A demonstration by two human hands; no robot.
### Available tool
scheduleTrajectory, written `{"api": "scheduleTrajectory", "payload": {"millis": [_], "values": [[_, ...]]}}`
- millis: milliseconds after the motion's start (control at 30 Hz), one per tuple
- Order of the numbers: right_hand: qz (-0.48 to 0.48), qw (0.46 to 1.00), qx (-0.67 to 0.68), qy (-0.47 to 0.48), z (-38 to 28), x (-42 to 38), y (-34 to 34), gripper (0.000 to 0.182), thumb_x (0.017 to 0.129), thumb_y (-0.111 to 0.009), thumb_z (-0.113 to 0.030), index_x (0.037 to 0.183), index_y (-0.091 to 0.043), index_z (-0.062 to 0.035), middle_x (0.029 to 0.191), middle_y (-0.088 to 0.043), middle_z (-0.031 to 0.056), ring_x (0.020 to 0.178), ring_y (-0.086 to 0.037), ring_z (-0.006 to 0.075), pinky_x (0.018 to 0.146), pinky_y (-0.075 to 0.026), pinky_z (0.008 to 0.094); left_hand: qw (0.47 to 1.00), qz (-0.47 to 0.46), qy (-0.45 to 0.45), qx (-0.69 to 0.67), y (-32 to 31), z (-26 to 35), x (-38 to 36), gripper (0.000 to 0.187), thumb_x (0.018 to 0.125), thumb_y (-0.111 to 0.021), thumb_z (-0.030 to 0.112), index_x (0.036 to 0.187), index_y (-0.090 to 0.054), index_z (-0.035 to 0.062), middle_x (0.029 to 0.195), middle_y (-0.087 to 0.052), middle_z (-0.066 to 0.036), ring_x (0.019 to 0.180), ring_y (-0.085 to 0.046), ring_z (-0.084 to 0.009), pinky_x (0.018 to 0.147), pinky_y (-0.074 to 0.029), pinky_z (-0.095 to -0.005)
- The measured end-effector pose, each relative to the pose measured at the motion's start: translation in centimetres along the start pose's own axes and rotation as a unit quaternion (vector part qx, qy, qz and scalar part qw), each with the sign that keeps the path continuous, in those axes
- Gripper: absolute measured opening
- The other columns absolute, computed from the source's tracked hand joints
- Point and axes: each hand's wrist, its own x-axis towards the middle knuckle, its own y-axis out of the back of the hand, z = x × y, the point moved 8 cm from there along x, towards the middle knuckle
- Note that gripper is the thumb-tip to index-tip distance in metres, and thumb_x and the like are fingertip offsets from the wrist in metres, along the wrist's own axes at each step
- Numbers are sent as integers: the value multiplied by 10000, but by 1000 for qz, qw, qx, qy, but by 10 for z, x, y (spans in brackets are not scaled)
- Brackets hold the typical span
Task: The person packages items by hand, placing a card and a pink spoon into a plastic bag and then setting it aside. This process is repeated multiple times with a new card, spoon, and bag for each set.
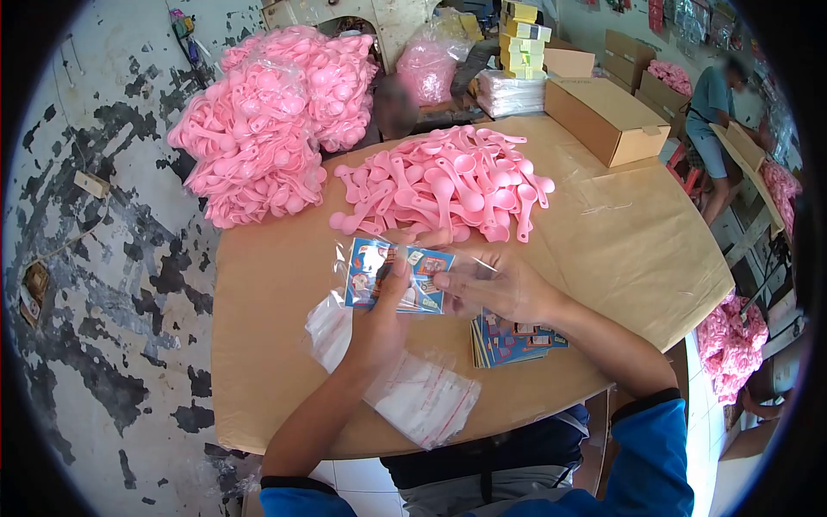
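Between my two hands is a blue printed card (pixel 366 276) inside a clear plastic bag. My left hand (pixel 389 302) is closed on the bagged card, thumb across its front. At the card's right side, my right hand (pixel 500 284) pinches the clear bag, its fingers near the card's edge. Behind my hands lies a loose heap of pink spoons (pixel 444 185). A stack of blue cards (pixel 512 342) rests below my right hand. Clear plastic bags (pixel 422 396) lie on the table under and beside my left forearm.
Big clear bags of pink spoons (pixel 267 129) stand at the table's (pixel 637 233) back left. A cardboard box (pixel 607 121) is at the back right, beside white packs (pixel 510 93) and stacked yellow boxes (pixel 522 39). Another person (pixel 711 112) is at the far right.
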Motion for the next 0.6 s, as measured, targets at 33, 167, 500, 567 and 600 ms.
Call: {"api": "scheduleTrajectory", "payload": {"millis": [33, 167, 500, 567, 600], "values": [[-8, 1000, 12, -1, 0, -1, -2, 291, 903, -673, -272, 1090, -643, -50, 729, -606, -12, 542, -512, 43, 459, -411, 193, 996, -22, -19, 82, -1, 0, -1, 491, 957, -556, 238, 1378, -365, 73, 1356, -485, -162, 1182, -530, -236, 965, -463, -399], [-45, 996, -1, 75, 2, -1, -6, 342, 947, -598, -320, 1163, -603, -54, 810, -632, 23, 625, -557, 58, 528, -462, 201, 978, -56, -27, 198, -6, -4, -12, 522, 875, -664, 151, 1322, -403, 82, 1301, -508, -108, 1127, -541, -200, 937, -470, -388], [-4, 992, -124, 27, -22, 3, 30, 389, 977, -518, -405, 962, -663, -45, 799, -649, 10, 674, -575, 78, 566, -469, 227, 967, 31, -124, 218, 16, 18, 6, 383, 852, -655, 15, 1179, -462, 60, 1217, -576, -126, 1147, -562, -219, 991, -451, -371], [21, 998, -63, 24, -28, 5, 49, 315, 958, -571, -343, 901, -678, -52, 785, -658, -4, 707, -577, 50, 569, -454, 220, 981, 83, -103, 139, 28, 17, 9, 356, 855, -657, 21, 1165, -484, 53, 1191, -596, -125, 1130, -575, -214, 996, -450, -371], [38, 998, -46, 34, -32, 6, 65, 294, 953, -581, -322, 914, -678, -47, 789, -660, 0, 726, -586, 55, 587, -463, 230, 985, 108, -93, 98, 34, 16, 11, 343, 856, -657, 24, 1157, -495, 50, 1178, -606, -124, 1121, -581, -211, 998, -449, -371]]}}
